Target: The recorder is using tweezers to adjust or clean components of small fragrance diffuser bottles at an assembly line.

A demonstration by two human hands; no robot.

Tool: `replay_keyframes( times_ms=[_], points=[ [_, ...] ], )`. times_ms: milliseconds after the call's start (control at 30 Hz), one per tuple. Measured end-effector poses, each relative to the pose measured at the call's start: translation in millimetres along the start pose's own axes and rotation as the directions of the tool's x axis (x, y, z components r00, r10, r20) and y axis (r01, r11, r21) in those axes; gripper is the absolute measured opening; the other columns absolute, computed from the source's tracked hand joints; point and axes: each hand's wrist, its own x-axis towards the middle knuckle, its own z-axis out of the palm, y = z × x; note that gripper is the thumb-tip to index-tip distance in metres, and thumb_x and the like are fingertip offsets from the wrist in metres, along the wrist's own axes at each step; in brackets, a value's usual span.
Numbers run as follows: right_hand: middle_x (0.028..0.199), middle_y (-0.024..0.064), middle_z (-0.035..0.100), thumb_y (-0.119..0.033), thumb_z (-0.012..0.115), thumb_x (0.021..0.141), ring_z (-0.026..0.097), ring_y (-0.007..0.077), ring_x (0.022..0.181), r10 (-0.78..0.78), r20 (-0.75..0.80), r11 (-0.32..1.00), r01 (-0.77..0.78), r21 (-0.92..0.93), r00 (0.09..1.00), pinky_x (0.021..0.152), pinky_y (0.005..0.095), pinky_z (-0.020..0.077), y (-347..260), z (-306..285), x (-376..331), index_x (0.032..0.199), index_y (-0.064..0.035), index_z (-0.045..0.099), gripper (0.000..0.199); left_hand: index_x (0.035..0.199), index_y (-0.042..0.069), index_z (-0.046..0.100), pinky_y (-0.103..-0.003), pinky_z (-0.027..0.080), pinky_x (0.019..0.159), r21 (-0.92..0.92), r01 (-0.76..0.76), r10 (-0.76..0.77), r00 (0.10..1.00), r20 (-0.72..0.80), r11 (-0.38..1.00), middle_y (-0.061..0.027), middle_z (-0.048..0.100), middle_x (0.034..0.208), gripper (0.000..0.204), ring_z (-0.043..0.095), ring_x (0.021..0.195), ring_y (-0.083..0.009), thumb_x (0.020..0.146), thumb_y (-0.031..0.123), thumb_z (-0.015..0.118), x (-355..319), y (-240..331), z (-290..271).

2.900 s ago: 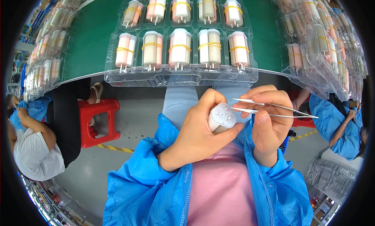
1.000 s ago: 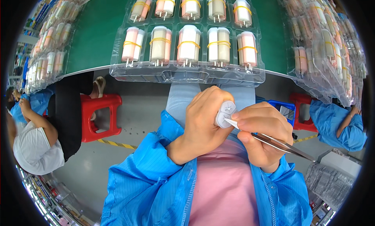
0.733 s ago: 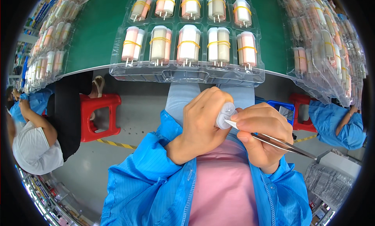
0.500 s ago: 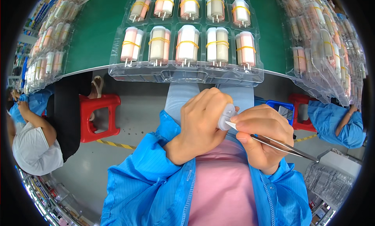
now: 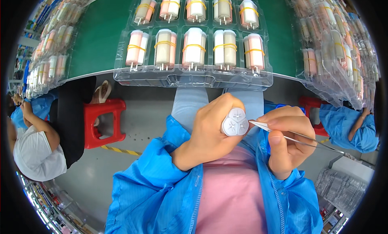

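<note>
Left hand (image 5: 212,131) wraps around a white 3-lobed cap piece (image 5: 235,121), fingers curled tight on its body, the flat end with 3 small cross marks facing up at the camera. Right hand (image 5: 285,139) sits just beside it, pinching a pair of thin metal tweezers (image 5: 297,138) between thumb and forefinger; the tips point left and touch the right edge of the white piece, while the long handles run out past the knuckles to the right. Both hands hover close in front of the chest, above a pink shirt (image 5: 232,193) and an open blue jacket (image 5: 161,189). Just beyond the hands, a clear plastic tray (image 5: 194,78) overhangs the edge of a green table (image 5: 101,40), carrying rows of white and pink cylinders bundled with yellow rubber bands (image 5: 195,48). Left of the hands and well apart, a red stool (image 5: 101,121) stands on the grey floor.
</note>
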Motion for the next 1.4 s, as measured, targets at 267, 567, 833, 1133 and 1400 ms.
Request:
replay_keyframes(
  times_ms=[267, 567, 833, 1133, 1400],
  points=[
    [0.081, 0.0157, 0.068, -0.003, 0.072, 0.075, 0.066, 0.0225, 0.07, 0.005, 0.036, 1.0, -0.005, 0.0, 0.999, 0.061, 0.0292, 0.051, 1.6, 2.0, 0.2, 0.087, 0.002, 0.063, 0.016, 0.086, 0.005, 0.053, -0.023, 0.04, 0.056, -0.075, 0.082, -0.08, 0.996, 0.035, 0.994, -0.0033, 0.055, 0.076, 0.032, 0.051, 0.064, -0.0084, 0.067, 0.002, 0.079, -3.5, 0.0, 0.0],
    [0.081, 0.0164, 0.068, -0.004, 0.071, 0.075, 0.065, 0.0218, 0.07, 0.017, 0.023, 1.0, -0.017, 0.023, 1.0, 0.061, 0.0284, 0.05, 4.3, 2.9, -1.5, 0.088, 0.0032, 0.064, 0.016, 0.085, 0.006, 0.054, -0.021, 0.041, 0.059, -0.144, 0.193, -0.184, 0.98, 0.07, 0.971, -0.0003, 0.056, 0.077, 0.029, 0.051, 0.069, -0.0049, 0.068, 0.001, 0.077, -1.8, 6.4, -1.7],
    [0.083, 0.018, 0.067, -0.007, 0.07, 0.077, 0.063, 0.0218, 0.074, 0.072, -0.045, 0.993, -0.067, 0.101, 0.996, 0.065, 0.0287, 0.0491, 5.4, 2.8, -4.0, 0.089, 0.0053, 0.062, 0.019, 0.085, 0.007, 0.054, -0.02, 0.039, 0.057, -0.379, 0.296, -0.267, 0.955, 0.131, 0.877, 0.0032, 0.054, 0.075, 0.025, 0.048, 0.069, -0.0025, 0.076, 0.006, 0.077, -1.7, 2.8, -2.7],
    [0.083, 0.0182, 0.066, -0.007, 0.07, 0.077, 0.063, 0.0221, 0.075, 0.075, -0.051, 0.991, -0.069, 0.112, 0.996, 0.065, 0.0283, 0.0486, 6.2, 2.9, -3.2, 0.09, 0.0054, 0.062, 0.02, 0.086, 0.006, 0.055, -0.02, 0.039, 0.06, -0.491, 0.365, -0.305, 0.931, 0.201, 0.791, 0.0032, 0.054, 0.077, 0.023, 0.048, 0.071, -0.0028, 0.077, 0.008, 0.077, -0.2, 5.9, -5.2],
    [0.083, 0.018, 0.066, -0.005, 0.069, 0.076, 0.062, 0.0217, 0.074, 0.062, -0.045, 0.992, -0.057, 0.116, 0.997, 0.065, 0.0286, 0.0481, 8.6, 2.9, -3.4, 0.091, 0.0052, 0.062, 0.02, 0.091, 0.006, 0.053, -0.018, 0.037, 0.061, -0.517, 0.418, -0.328, 0.908, 0.26, 0.747, 0.0022, 0.056, 0.081, 0.027, 0.047, 0.073, -0.0023, 0.078, 0.011, 0.076, 0.0, 8.4, -7.6]
  ],
)
